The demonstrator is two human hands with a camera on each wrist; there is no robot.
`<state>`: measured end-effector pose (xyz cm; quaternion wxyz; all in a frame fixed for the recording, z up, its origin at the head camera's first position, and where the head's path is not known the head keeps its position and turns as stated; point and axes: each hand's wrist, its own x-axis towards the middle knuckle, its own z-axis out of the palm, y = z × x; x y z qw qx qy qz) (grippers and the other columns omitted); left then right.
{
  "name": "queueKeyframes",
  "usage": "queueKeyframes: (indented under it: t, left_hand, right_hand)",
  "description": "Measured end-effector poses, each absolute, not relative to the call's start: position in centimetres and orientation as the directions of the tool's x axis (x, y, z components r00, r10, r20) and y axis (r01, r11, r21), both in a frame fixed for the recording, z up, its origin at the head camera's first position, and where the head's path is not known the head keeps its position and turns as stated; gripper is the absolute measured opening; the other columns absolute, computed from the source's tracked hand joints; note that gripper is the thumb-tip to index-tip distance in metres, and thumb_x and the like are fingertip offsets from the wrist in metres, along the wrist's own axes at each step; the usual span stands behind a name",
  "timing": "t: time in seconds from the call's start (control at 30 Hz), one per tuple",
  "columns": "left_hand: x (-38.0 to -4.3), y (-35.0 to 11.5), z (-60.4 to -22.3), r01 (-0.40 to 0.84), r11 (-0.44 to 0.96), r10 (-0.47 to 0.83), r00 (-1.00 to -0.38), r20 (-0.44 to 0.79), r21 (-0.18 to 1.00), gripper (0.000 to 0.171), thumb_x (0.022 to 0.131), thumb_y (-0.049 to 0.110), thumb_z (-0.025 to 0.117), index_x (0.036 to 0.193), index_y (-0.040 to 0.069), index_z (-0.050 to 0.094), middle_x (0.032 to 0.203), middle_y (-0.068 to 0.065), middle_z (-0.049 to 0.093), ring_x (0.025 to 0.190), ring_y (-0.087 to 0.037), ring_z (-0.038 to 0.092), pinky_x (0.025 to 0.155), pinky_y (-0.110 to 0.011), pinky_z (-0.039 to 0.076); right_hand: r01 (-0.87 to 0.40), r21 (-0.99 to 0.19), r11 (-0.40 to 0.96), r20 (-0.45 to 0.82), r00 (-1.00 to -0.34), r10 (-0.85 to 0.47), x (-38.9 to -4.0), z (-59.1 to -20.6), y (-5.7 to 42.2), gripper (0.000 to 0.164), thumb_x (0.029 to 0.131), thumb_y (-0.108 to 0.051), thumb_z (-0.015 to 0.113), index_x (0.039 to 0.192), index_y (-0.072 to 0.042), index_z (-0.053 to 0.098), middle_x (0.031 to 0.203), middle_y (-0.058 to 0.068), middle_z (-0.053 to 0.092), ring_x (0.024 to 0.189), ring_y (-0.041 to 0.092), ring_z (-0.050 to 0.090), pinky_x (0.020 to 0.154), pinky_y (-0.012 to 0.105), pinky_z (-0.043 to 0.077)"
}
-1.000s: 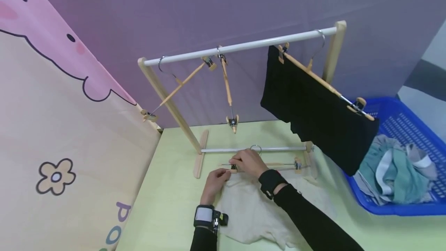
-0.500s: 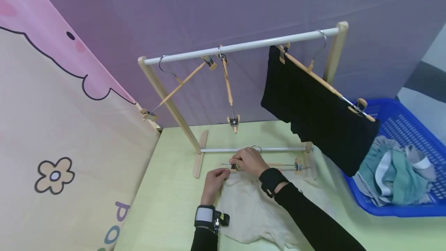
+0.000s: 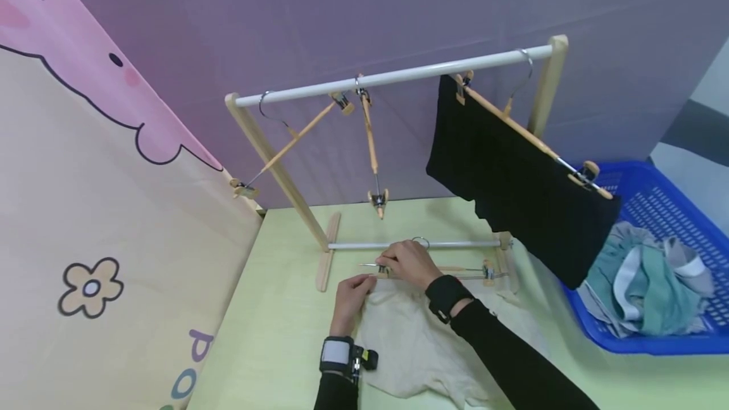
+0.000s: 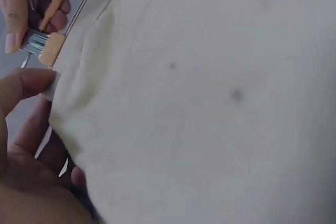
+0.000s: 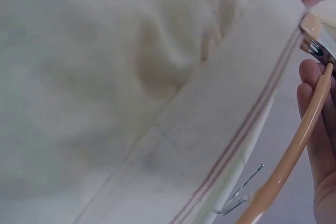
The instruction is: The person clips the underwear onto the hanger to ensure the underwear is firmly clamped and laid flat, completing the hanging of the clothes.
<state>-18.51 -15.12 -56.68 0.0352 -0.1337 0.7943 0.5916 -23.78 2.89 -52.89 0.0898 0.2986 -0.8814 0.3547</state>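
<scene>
A cream garment [image 3: 421, 340] with a waistband lies spread on the table. Double reddish stitching runs along the band in the right wrist view. My left hand [image 3: 350, 299] pinches the band's left corner between thumb and finger. Along the band's edge lies a wooden clip hanger [image 5: 299, 135] with a metal hook. My right hand [image 3: 412, 263] grips the hanger's left clip [image 4: 52, 48], whose wooden jaw sits at the band, close beside the left fingertips. The hanger's other clip [image 3: 488, 273] is at the right end of the band.
A rack with a white rail [image 3: 398, 76] stands behind the hands. Two bare hangers [image 3: 310, 125] hang at its left, and black shorts [image 3: 512, 188] are clipped at its right. A blue basket [image 3: 604, 340] of grey and green clothes [image 3: 655, 283] stands at the right.
Both hands stay at the clip and the garment's corner. The left wrist has shifted slightly right, and a little more of the metal rod's left end shows.
</scene>
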Motion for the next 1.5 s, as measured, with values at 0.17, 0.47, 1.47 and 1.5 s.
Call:
queueKeyframes:
  t: [0.17,0.47,1.47,1.5]
  left_hand:
    - [-18.8,-14.9,-56.6,-0.238,0.208,-0.182,-0.962,-0.201,0.949,0.027,0.088,0.03,0.074,0.105,0.008,0.078,0.11,-0.007,0.074,0.105,-0.017,0.063,0.087,-0.029,0.049]
    - [-18.7,-14.7,-57.0,-0.218,0.207,-0.209,-0.962,-0.175,0.954,0.024,0.09,0.023,0.074,0.106,0.006,0.077,0.108,-0.009,0.074,0.101,-0.016,0.066,0.083,-0.028,0.053]
    - [-18.2,-14.5,-57.1,-0.217,0.327,-0.249,-0.959,-0.138,0.92,0.026,0.089,0.016,0.073,0.104,-0.005,0.07,0.096,-0.019,0.075,0.087,-0.023,0.072,0.067,-0.022,0.051]
    - [-18.2,-14.5,-57.1,-0.217,0.331,-0.251,-0.958,-0.136,0.918,0.026,0.089,0.017,0.073,0.104,-0.005,0.07,0.096,-0.019,0.075,0.086,-0.023,0.072,0.067,-0.022,0.051]
  right_hand:
    - [-0.595,-0.561,0.575,0.362,-0.802,-0.476,-24.0,-53.1,2.9,0.018,0.093,-0.028,0.069,0.082,-0.019,0.081,0.08,-0.005,0.074,0.063,0.005,0.062,0.06,0.02,0.045]
    - [-0.471,-0.635,0.612,0.18,-0.861,-0.475,-23.5,-53.5,2.5,0.021,0.096,-0.03,0.065,0.085,-0.018,0.078,0.076,-0.007,0.068,0.061,0.004,0.051,0.058,0.022,0.04]
    - [-0.028,-0.563,0.826,0.031,-0.999,-0.013,-14.5,-54.0,18.0,0.057,0.093,-0.025,0.068,0.12,0.02,0.046,0.11,0.038,0.048,0.101,0.055,0.047,0.078,0.06,0.043]
    - [-0.029,-0.554,0.832,0.036,-0.999,-0.012,-14.6,-54.3,18.1,0.053,0.092,-0.024,0.069,0.116,0.018,0.048,0.107,0.036,0.049,0.099,0.053,0.047,0.076,0.059,0.044]
